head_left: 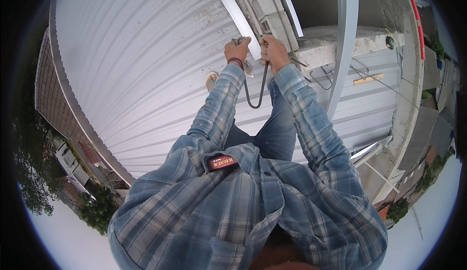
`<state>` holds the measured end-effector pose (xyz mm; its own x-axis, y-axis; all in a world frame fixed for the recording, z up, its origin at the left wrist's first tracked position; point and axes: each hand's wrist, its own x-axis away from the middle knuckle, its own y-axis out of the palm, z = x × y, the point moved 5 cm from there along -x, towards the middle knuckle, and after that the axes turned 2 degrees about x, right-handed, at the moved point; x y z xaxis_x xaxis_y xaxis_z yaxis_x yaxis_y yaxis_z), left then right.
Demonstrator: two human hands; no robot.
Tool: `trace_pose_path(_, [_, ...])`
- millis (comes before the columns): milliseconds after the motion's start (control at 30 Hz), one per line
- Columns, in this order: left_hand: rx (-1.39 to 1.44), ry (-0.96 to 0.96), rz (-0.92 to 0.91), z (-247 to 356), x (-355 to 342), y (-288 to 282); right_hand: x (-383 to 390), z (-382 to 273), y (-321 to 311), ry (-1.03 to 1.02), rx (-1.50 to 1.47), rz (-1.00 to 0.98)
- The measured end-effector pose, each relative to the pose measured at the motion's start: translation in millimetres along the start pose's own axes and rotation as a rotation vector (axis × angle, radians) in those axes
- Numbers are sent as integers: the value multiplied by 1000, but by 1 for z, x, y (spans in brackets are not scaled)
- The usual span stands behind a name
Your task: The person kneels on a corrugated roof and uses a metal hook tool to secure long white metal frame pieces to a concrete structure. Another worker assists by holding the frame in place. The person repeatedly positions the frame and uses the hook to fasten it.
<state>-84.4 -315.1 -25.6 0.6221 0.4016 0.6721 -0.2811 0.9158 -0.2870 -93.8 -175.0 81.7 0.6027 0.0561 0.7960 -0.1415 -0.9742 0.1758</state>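
My left hand (237, 51) is closed around a dark cord or bent rod (254, 104), which hangs in a U between my hands; my right hand (274, 53) grips it at the other side. A small shiny metal piece (247, 69) shows just below my left hand, partly hidden. A white metal strip (227, 5) runs down to between my hands, beside a concrete ledge (265, 5). My foot in a sandal (211, 81) stands on the ribbed metal roofing (121, 75) under me.
A long grey metal beam (344, 36) crosses at my right. Beyond it lie thin rods (321, 82), a wooden piece (368, 79) and a tape measure (389, 42) on a concrete edge. The roof's edge (73, 114) curves at left, with tiled roofs and trees below.
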Motion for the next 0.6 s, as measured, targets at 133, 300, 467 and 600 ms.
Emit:
trace_pose_path(133, [-227, 111, 162, -3, 26, -64, 35, 61, 83, -62, 325, -170])
trace_pose_path(300, [-441, 36, 255, -29, 47, -120, 88, 100, 130, -126, 541, -93])
trace_pose_path(467, [-507, -71, 238, -62, 59, -149, 138, 124, 141, -151, 638, -24])
trace_pose_path(600, [-443, -87, -29, -77, 81, -147, 174, 135, 135, -101, 684, 23])
